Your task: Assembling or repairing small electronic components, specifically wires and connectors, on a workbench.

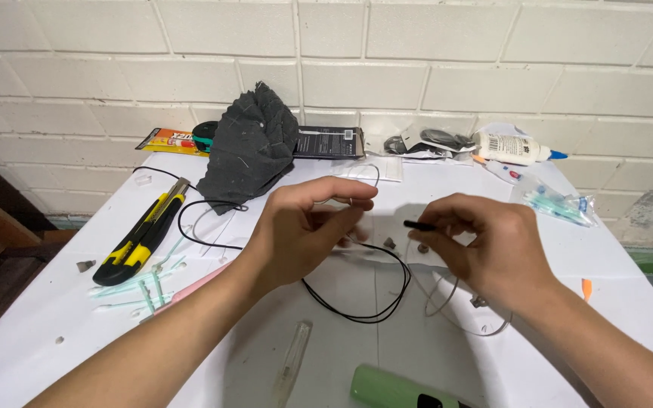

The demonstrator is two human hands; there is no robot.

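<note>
White bench point(54, 317), white brick wall point(417, 68) with pale grey joints. Black cable point(372, 313) looping below the left hand point(296, 234); small black piece point(417, 225) at the right hand point(485, 242). Dark grey cloth point(255, 147), flecked lighter. Yellow-and-black knife point(139, 238). Black box point(330, 141) with white print. White glue bottle point(509, 148), blue tip. Orange-yellow tube point(169, 140). Pale green swabs point(141, 287); teal ones in a clear bag point(561, 202). Light green tool point(398, 389) at the near edge.

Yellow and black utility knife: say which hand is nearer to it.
Left. The left hand is just to the right of the utility knife across a stretch of white table; the right hand is farther right, beyond the left hand.
</note>
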